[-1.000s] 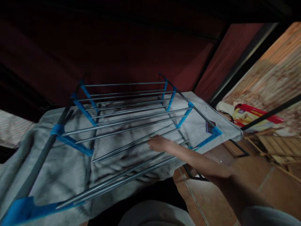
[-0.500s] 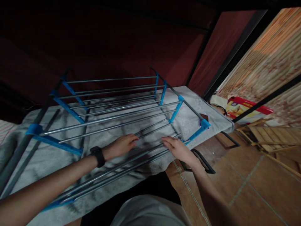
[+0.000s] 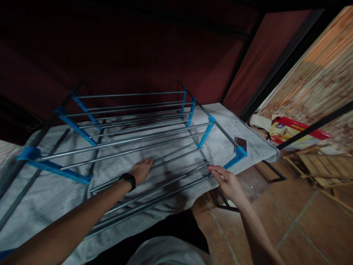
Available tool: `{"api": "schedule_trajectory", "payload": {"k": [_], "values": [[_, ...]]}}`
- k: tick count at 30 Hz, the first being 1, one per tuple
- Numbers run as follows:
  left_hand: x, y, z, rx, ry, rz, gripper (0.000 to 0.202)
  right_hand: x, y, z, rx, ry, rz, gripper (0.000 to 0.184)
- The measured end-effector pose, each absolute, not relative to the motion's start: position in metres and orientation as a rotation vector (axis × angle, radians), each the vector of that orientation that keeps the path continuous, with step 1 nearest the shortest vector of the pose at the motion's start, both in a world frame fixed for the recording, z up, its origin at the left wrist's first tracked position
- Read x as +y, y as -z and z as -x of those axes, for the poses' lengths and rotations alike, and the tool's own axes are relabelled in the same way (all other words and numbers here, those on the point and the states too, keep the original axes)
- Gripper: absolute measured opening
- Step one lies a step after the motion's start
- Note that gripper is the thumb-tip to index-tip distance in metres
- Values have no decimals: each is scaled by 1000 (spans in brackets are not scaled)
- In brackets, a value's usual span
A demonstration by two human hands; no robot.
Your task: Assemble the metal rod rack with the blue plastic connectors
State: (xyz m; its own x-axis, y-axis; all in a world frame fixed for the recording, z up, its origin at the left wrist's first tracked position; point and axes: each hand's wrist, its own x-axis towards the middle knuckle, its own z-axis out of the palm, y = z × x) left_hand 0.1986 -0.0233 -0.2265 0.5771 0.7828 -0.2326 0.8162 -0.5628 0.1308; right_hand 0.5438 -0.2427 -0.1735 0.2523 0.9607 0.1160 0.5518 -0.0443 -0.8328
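Note:
A metal drying rack point(image 3: 132, 141) with steel rods and blue plastic brackets lies on a grey towel point(image 3: 55, 195) spread over a raised surface. My left hand point(image 3: 141, 170), with a black wristband, rests flat on the lower rods, fingers stretched out. Off to the right, my right hand point(image 3: 226, 180) sits at the rack's near right end, fingers extended and touching the ends of the lowest rods beside a blue corner bracket point(image 3: 237, 155). Neither hand holds anything.
A dark phone point(image 3: 241, 142) lies on the towel by the right corner bracket. A red and yellow box point(image 3: 292, 130) stands on the tiled floor at right, with wooden slats point(image 3: 320, 165) beside it. A dark red wall is behind.
My left hand came into view and now lies flat on the rods. My right hand has slid right toward the rack's end, away from the middle rods.

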Motion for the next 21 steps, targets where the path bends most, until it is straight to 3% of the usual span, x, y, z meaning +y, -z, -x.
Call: {"api": "schedule_trajectory", "payload": {"k": [5,12,21], "values": [[-16,233,-202,1360,262,-2622,53,-215,195,-539,-1311,-605,1718,40],[-26,223,-197,1389,242,-2569,70,-130,219,-538,-1478,-441,2287,48],[-32,222,-194,1384,239,-2489,68,-81,229,-567,-1536,-498,2347,35]]}}
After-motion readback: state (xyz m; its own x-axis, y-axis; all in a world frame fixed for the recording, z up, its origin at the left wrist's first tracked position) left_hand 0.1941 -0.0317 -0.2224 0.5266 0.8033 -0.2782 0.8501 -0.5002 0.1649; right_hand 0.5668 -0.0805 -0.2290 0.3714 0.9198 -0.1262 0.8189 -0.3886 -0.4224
